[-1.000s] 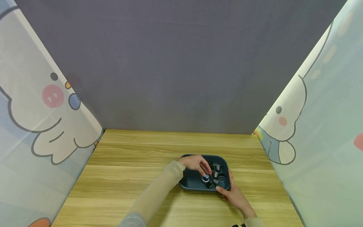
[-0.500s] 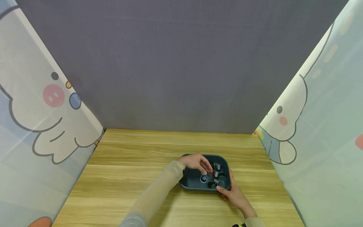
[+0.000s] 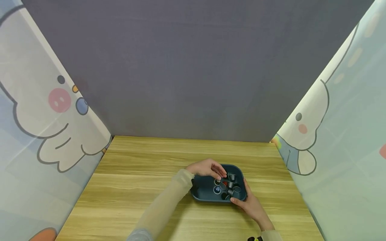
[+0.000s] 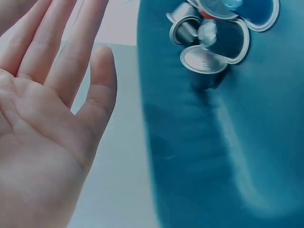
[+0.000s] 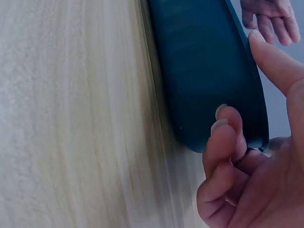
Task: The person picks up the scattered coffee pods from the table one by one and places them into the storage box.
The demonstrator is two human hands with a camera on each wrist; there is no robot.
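Observation:
A dark blue tray (image 3: 202,193) holds several coffee capsules (image 3: 230,184), mostly dark or silvery, gathered in its right half. A blue one (image 3: 216,190) lies at the left of the cluster, and a bit of red (image 3: 225,183) shows among the others. Above the tray's far side hovers my left hand (image 3: 206,168); the left wrist view shows its palm bare and its fingers extended, apart from the capsules (image 4: 205,59). My right hand (image 3: 252,207) grips the tray's right end. In the right wrist view its thumb (image 5: 275,61) lies on the rim, fingers bent against the outer wall.
The tray stands on a wood-grain table (image 3: 144,187). A grey panel (image 3: 193,73) rises behind the table, and cartoon-printed sheets (image 3: 57,140) flank it on both sides.
My left hand has lifted off the capsules and moved slightly toward the tray's far side. The blue capsule it touched now lies uncovered, with another visible behind it. My right hand keeps its grip.

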